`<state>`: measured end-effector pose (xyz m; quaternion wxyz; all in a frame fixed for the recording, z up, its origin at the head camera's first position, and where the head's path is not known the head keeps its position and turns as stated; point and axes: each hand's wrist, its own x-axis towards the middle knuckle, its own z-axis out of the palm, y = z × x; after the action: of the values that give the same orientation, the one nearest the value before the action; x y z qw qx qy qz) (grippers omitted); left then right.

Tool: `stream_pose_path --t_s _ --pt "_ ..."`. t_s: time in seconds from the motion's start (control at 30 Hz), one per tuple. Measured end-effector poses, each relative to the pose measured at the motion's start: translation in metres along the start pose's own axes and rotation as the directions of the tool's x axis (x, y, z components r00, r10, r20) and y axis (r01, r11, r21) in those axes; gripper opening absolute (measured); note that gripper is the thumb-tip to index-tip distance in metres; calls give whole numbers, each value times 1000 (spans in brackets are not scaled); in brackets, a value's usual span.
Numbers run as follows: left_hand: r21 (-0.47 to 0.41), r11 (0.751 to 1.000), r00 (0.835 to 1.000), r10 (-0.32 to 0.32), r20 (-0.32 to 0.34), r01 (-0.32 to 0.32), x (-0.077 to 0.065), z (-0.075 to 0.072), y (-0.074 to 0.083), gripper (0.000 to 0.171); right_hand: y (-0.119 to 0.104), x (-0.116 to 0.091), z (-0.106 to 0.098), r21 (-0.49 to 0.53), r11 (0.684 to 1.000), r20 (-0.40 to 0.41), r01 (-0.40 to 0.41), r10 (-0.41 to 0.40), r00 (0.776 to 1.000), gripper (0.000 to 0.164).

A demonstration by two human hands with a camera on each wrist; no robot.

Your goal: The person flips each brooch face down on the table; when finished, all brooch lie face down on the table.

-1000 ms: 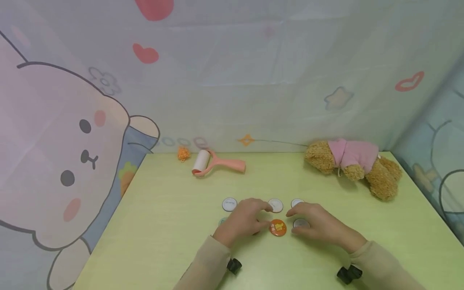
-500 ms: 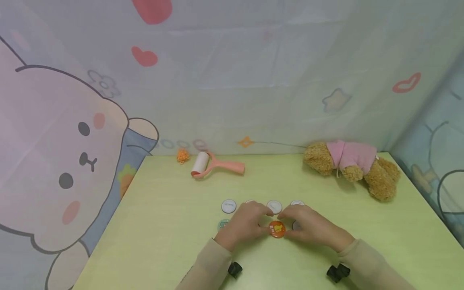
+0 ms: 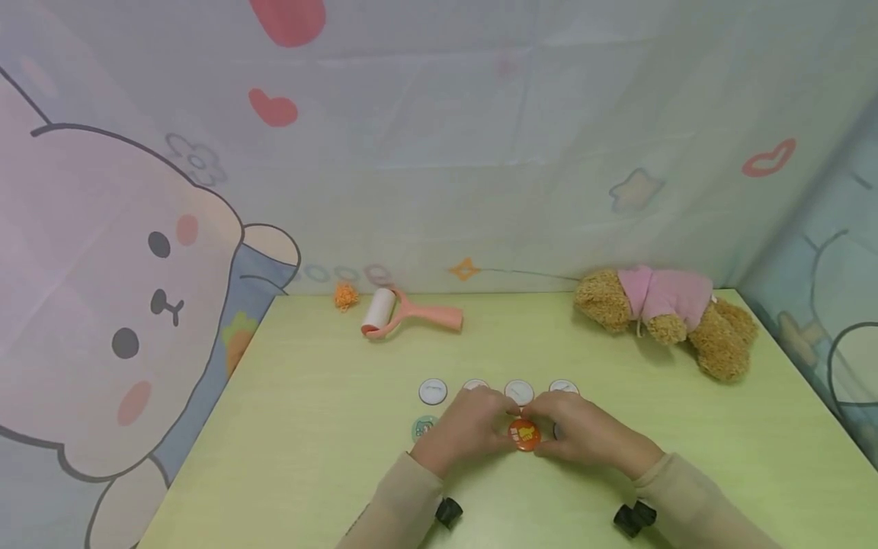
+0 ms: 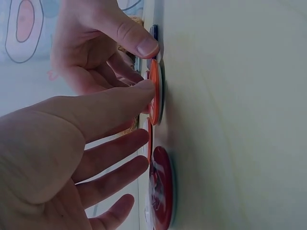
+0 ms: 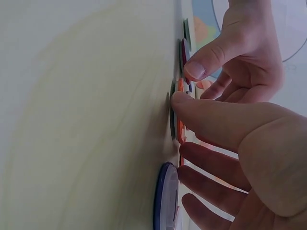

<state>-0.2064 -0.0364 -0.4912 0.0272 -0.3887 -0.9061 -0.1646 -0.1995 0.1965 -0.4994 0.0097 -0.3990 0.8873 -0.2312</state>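
An orange button badge [image 3: 524, 435] with a yellow figure lies face up between the two hands. My left hand [image 3: 469, 428] pinches its left side, thumb at the near edge and index finger at the far edge. From the other side my right hand [image 3: 593, 433] pinches it the same way. A teal badge [image 3: 423, 427] is partly covered by the left hand. Under the left fingers sits a dark red badge [image 4: 162, 188]. A blue-rimmed badge [image 5: 167, 196] lies beneath the right hand. Beyond the hands, white pin-backed badges [image 3: 433, 391] form a row, some partly hidden.
At the back of the pale green table [image 3: 309, 457] lie a pink-handled lint roller [image 3: 428, 313] and a small orange tangle [image 3: 346, 296]. A teddy bear [image 3: 675, 305] in a pink top lies at the back right. A printed curtain [image 3: 439, 152] hangs behind.
My right hand has moved left, from over the neighbouring badge to the orange badge, and its fingers now meet that badge's edge. The left hand has closed in slightly on it.
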Motion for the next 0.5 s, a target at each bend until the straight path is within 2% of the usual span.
stream_pose_path --t_s 0.5 --pt "-17 998 997 -56 45 57 3 3 3 39 -3 0 -2 -29 999 8 -24 24 1000 45"
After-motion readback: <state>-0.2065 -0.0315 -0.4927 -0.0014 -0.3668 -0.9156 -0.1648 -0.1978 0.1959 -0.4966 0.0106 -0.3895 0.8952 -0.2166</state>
